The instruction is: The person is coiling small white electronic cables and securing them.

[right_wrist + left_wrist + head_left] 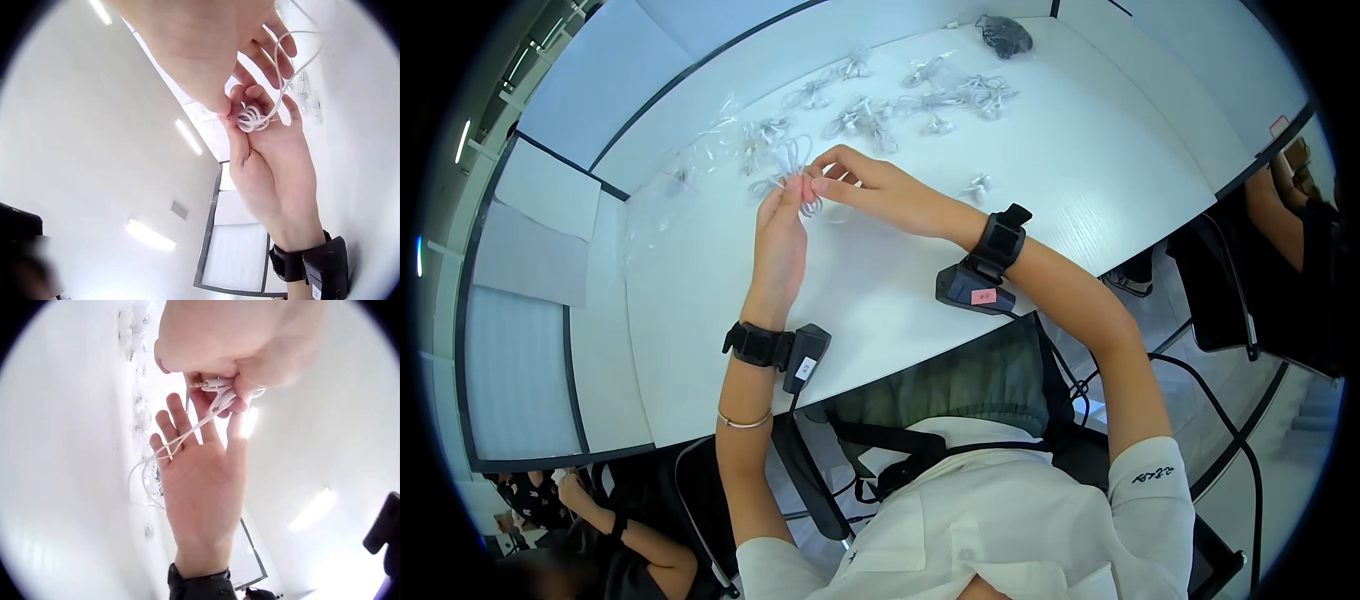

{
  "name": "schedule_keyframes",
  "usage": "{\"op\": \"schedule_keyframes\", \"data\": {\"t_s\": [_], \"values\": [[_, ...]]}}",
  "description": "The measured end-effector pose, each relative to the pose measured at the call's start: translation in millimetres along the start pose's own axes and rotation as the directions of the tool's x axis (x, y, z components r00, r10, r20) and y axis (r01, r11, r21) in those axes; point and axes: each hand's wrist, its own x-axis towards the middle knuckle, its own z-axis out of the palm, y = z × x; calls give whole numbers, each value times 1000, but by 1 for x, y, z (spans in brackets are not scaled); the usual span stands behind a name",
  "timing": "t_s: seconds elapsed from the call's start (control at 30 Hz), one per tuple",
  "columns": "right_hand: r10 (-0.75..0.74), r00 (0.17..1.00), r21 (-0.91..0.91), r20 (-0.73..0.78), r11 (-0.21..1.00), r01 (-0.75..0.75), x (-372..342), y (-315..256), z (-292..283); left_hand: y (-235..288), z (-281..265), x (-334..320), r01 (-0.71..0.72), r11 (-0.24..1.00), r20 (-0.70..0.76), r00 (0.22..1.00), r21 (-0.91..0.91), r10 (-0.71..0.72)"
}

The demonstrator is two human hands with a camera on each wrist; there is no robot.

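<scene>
A white cable, wound into a small bundle, is held up over the white table, with loops standing out above the fingers. My left hand pinches the coils between thumb and fingers. From the other side my right hand meets it, thumb and index fingertip pinching the bundle while the other fingers stay spread. A thin jack plug with a metal tip sticks out beside the left fingers in the left wrist view. Loose loops of the cable cross in front of the right hand's fingers there.
Several bundled white cables lie across the back of the table. Clear plastic bags are at the back left, a dark bundle at the back right. A small white bundle lies beyond my right forearm. Partitions enclose the table.
</scene>
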Motion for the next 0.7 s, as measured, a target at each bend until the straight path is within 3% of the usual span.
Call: {"op": "schedule_keyframes", "data": {"t_s": [0.13,0.23,0.33,0.43,0.53,0.63,0.7], "values": [[15,999,87,30,996,-17,1,4,2,4,12,-3,32,999,-125,991,-38,-37],[36,988,217,149,974,-69,5,9,0,1,7,-2,-7,1000,-94,996,-13,6],[56,968,297,244,946,-130,4,4,1,6,16,-5,62,995,-134,988,-78,-72],[27,959,309,282,944,-117,1,-5,1,3,7,-2,27,1000,-70,997,-7,-27],[27,952,304,306,944,-125,1,0,3,0,4,-2,55,994,85,995,-99,-47],[50,951,344,306,925,-159,0,-1,5,-2,15,-2,59,998,27,998,3,-59],[52,950,325,308,933,-157,2,6,5,-4,14,-1,43,999,77,996,25,-45]]}}
